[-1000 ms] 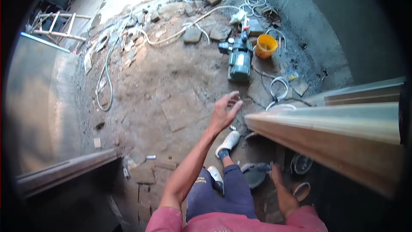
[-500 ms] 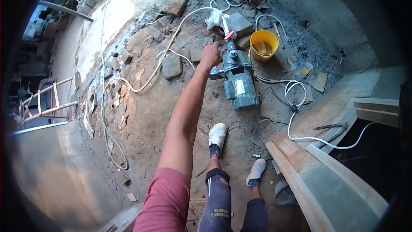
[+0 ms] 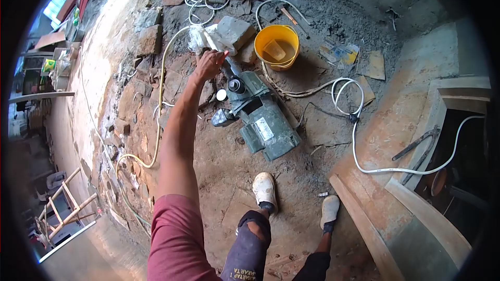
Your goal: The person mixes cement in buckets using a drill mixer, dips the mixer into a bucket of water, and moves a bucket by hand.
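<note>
Head camera view: our left hand (image 3: 210, 65) is at the red handle (image 3: 226, 53) on the pipework, its fingers partly curled and seemingly touching it; whether they have closed round it, we cannot tell. Our right hand is out of view, so we cannot say how open it is or what it has.

We see one green pump (image 3: 268, 125) on the dirt floor (image 3: 219, 161), ahead of our feet and just beside the yellow bucket (image 3: 277, 64). As for how far things stand, we judge the pipework largely put together: one grey pipe (image 3: 233, 66) runs from the pump to the red handle, one white pipe (image 3: 209, 39) carries on past it, and clear plastic (image 3: 197, 37) is bunched at the far end, where the pale hose (image 3: 164, 73) leads away. What remains we can judge only loosely: the handle is being attended to, but its setting, the tightness of the joints and whether the pump runs are not shown.

Counting, we have one pump, one red handle, one bucket with one pale block (image 3: 274, 50) in it, and two light shoes (image 3: 264, 188). One round white disc (image 3: 221, 94) is beside the pump, one white cable (image 3: 359, 151) loops to the right, and one dark long-handled tool (image 3: 415, 144) rests on the ledge (image 3: 385, 151).
</note>
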A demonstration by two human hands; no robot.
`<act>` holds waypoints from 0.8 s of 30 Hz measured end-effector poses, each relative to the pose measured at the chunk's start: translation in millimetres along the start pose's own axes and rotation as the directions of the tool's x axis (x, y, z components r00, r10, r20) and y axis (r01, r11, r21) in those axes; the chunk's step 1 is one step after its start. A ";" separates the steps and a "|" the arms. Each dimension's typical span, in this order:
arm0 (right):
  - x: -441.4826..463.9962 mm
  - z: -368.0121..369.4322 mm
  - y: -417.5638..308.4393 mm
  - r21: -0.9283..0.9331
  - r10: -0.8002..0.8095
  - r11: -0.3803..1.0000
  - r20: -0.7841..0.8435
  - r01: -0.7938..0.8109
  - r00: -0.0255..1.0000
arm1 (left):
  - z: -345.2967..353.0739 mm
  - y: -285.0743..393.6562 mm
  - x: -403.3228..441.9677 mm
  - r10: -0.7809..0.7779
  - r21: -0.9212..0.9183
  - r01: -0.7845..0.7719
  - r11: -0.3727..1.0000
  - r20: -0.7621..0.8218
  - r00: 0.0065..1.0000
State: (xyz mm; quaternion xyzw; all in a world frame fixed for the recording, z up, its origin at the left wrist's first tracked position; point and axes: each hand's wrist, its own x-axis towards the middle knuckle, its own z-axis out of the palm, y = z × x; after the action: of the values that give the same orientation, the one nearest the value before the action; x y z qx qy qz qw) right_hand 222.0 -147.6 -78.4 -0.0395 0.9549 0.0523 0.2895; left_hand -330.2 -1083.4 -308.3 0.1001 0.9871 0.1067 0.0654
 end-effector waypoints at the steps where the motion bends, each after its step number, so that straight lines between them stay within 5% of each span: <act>1: -0.9 -1.2 -1.4 0.001 0.002 1.000 -0.003 -0.002 1.000 | -7.0 0.1 -0.2 0.154 0.011 -0.154 0.988 -0.036 0.987; 5: -2.3 -5.5 -1.1 -0.013 -0.013 1.000 0.007 0.013 1.000 | -26.1 12.5 -16.9 0.139 0.145 -0.130 0.981 -0.049 0.989; 6: -3.0 -5.3 0.3 -0.014 -0.021 1.000 0.004 0.021 1.000 | -30.1 24.6 -24.6 -0.031 0.270 0.029 0.962 0.001 1.000; 7: -3.3 -6.3 1.3 -0.018 -0.028 0.999 0.005 0.029 1.000 | -32.4 32.6 -36.0 -0.202 0.198 0.189 0.962 0.046 0.978; 10: 2.7 -6.1 4.9 -0.017 -0.067 0.998 -0.001 0.067 0.998 | -20.4 62.7 -107.5 -0.354 -0.209 0.295 0.932 -0.364 0.861; 14: 21.8 -1.7 8.6 -0.004 -0.167 0.986 -0.063 0.167 0.984 | 9.4 129.1 -310.5 -0.545 -0.353 0.432 0.830 -0.348 0.763; 18: 29.3 18.8 12.6 0.002 -0.359 0.929 -0.250 0.371 0.899 | 1.4 302.4 -571.9 -0.841 -0.580 0.644 0.498 -0.142 0.522; 20: 26.3 -2.0 -6.0 0.348 -0.095 0.936 0.082 0.061 0.992 | 10.7 406.2 -696.8 -0.901 -0.492 0.757 0.431 -0.186 0.392; 21: 25.2 3.6 -4.0 0.440 -0.064 0.898 0.139 -0.004 0.988 | -7.3 467.0 -735.6 -0.977 -0.559 0.810 0.177 0.001 0.214; 22: 23.1 12.1 4.0 0.525 -0.035 0.848 0.201 -0.077 0.979 | -5.3 521.3 -776.9 -0.991 -0.542 0.836 0.089 0.039 0.131; 24: 43.2 152.8 103.8 0.784 -0.115 0.620 0.144 -0.042 0.983 | -13.6 613.0 -823.7 -0.983 -0.501 0.859 -0.104 0.184 -0.012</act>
State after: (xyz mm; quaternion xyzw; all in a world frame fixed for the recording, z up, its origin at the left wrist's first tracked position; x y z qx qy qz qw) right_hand 259.1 -27.8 -220.9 0.0760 0.8509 -0.3715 0.3637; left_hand 580.5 -673.6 -69.4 -0.6549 0.7008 0.2821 0.0197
